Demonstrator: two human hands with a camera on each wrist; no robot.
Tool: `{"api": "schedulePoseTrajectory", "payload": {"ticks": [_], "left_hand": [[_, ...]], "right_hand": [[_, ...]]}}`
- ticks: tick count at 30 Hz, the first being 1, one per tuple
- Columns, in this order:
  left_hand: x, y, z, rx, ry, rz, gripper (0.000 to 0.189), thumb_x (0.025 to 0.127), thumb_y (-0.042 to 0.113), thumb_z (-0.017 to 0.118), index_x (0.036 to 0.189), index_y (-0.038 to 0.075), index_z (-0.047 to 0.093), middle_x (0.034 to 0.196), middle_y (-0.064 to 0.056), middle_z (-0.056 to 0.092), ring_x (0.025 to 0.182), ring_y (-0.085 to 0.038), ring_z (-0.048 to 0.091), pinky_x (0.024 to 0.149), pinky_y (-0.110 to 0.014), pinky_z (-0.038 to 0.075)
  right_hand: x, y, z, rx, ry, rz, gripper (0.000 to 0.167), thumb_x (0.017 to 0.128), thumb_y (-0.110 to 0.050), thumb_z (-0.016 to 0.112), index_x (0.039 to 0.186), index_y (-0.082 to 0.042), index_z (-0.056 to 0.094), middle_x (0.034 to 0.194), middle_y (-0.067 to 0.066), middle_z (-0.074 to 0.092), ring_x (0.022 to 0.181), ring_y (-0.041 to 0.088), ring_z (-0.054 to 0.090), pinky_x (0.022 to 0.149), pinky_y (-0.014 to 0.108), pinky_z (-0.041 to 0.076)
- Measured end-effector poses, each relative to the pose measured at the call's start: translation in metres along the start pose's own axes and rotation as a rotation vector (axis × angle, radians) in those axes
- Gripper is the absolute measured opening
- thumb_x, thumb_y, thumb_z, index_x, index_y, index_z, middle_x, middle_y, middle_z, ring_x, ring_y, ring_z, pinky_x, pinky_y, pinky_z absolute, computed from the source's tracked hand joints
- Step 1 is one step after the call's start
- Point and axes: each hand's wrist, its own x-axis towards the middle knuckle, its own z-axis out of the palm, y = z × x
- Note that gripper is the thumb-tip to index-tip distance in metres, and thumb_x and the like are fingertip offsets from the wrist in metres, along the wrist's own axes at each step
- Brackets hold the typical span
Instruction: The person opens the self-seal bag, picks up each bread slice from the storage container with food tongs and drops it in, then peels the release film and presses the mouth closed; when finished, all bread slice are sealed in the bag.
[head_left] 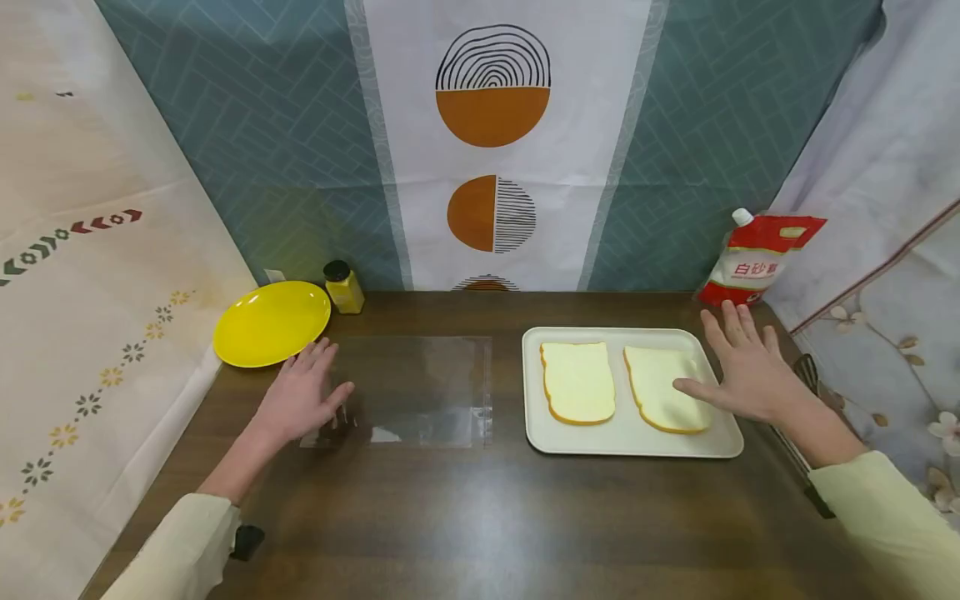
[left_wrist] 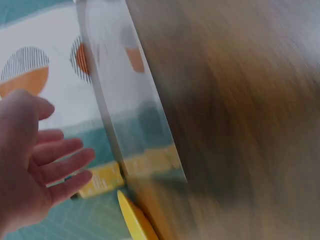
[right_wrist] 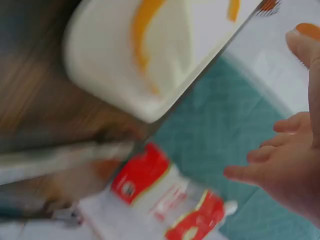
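My left hand (head_left: 300, 396), fingers spread and holding nothing, is over the left end of a clear plastic sheet or bag (head_left: 420, 392) on the table. Near its fingertips is a yellow plate (head_left: 272, 323), with a small yellow jar (head_left: 345, 293) with a black lid behind. In the left wrist view the left hand (left_wrist: 35, 160) appears with fingers loosely extended. My right hand (head_left: 753, 383), also spread and with nothing in it, overlaps the right edge of a white tray (head_left: 620, 446). Two bread slices (head_left: 579, 383) lie side by side on that tray.
A red and white pouch (head_left: 753, 262) with a white cap stands at the back right corner. Long utensils (head_left: 795, 450) lie along the right edge, partly behind my right forearm. Patterned cloths (head_left: 637, 167) hang behind and at both sides of the table.
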Motion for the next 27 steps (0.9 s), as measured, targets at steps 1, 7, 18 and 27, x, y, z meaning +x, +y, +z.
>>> {"api": "schedulePoseTrajectory", "payload": {"ticks": [1,7,18,27], "left_hand": [[0.002,0.004,0.003,-0.009,0.036,0.015,0.060,0.097,0.028,0.064,0.140,-0.010,0.047,0.127,-0.028,0.060,0.107,-0.041,0.062,0.095,-0.058,0.047],[0.022,0.036,0.025,-0.077,0.106,0.106,0.030,0.092,0.015,0.071,0.116,-0.003,0.070,0.094,-0.014,0.073,0.069,-0.022,0.066,0.065,-0.041,0.058],[0.051,0.055,0.062,-0.099,-0.094,0.161,0.065,0.091,0.036,0.072,0.143,0.003,0.053,0.153,-0.024,0.039,0.141,-0.046,0.030,0.107,-0.069,0.028],[0.050,0.056,0.073,-0.060,-0.140,0.180,0.067,0.093,0.044,0.066,0.148,0.009,0.049,0.158,-0.022,0.031,0.147,-0.042,0.019,0.110,-0.072,0.013]], "right_hand": [[0.003,-0.008,0.002,0.012,0.007,-0.016,0.106,0.086,-0.050,0.073,0.153,0.011,0.018,0.158,0.038,0.005,0.145,0.054,0.004,0.105,0.078,0.010],[0.039,-0.073,0.029,0.104,0.224,-0.247,0.050,0.084,-0.016,0.080,0.122,0.010,0.062,0.116,0.028,0.067,0.102,0.044,0.066,0.086,0.059,0.052],[0.103,-0.203,0.087,-0.048,-0.078,-0.510,0.063,0.089,-0.043,0.074,0.130,0.004,0.062,0.141,0.022,0.053,0.132,0.036,0.050,0.101,0.056,0.042],[0.116,-0.232,0.110,-0.135,-0.234,-0.431,0.096,0.083,-0.068,0.067,0.145,0.002,0.048,0.154,0.021,0.039,0.145,0.033,0.031,0.111,0.058,0.030]]}}
